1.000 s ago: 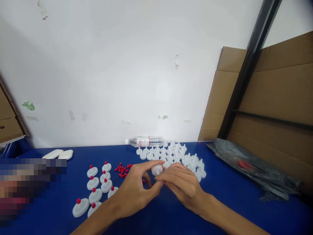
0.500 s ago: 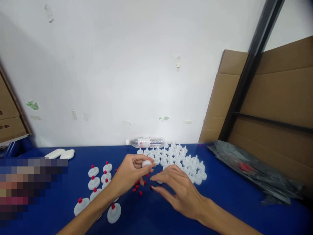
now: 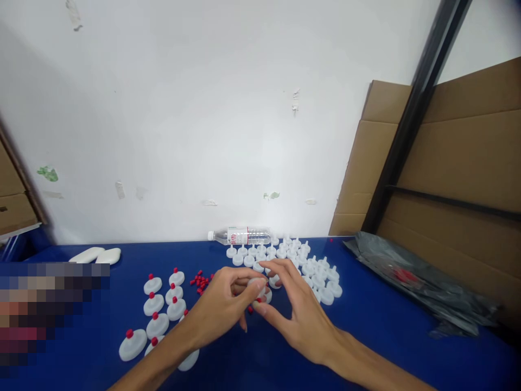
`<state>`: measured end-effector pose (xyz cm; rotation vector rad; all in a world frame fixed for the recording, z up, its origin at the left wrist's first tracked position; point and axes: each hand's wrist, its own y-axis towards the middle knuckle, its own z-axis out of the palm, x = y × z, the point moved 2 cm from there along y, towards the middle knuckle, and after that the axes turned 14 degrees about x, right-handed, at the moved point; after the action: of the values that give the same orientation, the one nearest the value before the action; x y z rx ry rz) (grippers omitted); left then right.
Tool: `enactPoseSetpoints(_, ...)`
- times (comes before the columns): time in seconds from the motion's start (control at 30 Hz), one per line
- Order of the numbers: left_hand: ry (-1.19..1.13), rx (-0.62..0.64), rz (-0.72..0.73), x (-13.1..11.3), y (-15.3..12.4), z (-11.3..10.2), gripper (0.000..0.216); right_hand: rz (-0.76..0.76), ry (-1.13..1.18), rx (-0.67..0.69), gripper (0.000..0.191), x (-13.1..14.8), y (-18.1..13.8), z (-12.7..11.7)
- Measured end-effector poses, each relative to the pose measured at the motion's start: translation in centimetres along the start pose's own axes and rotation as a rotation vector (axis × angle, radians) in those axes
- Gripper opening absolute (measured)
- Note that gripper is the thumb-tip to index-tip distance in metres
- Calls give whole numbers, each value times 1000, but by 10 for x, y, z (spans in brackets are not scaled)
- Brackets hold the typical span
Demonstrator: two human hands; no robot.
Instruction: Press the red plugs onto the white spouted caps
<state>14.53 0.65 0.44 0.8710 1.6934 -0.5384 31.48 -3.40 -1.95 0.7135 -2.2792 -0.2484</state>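
My left hand [image 3: 230,296] is closed around a white round plastic lid [image 3: 256,287], its fingers hiding part of it. My right hand [image 3: 299,309] reaches toward that lid from the right, thumb and fingers apart. A bit of red shows by the right thumb tip; whether the hand touches it I cannot tell. Small red caps [image 3: 201,281] lie loose left of my left hand. White lids with bare spouts [image 3: 285,252] stand grouped behind my hands. To the left, several white lids with red caps on their spouts [image 3: 157,325] stand on the blue table.
A clear plastic bottle [image 3: 244,235] lies along the wall. Grey plastic bags [image 3: 415,288] lie on the right, beside cardboard [image 3: 459,163] and a dark metal post [image 3: 401,119]. Two smooth white pieces [image 3: 108,256] lie at the back left. A blurred patch covers the left edge.
My left hand has moved right and slightly down with the lid. The right hand's fingers have come up close to the lid. The view has shifted slightly.
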Motion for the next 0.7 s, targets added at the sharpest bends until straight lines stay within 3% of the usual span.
enactPoseSetpoints(0.13,-158,161,57,-1,-1,5,45,-12,220,94,56,-1,1,-4)
enactPoseSetpoints(0.27,-248,203,38,1,0,7,44,-40,546,204,61,4,6,-6)
enactPoseSetpoints(0.47,-281,221,63,-3,0,6,35,-27,615,215,48,7,8,-7)
enactPoseSetpoints(0.7,-280,257,17,-5,-2,6,68,23,697,183,44,1,9,-5)
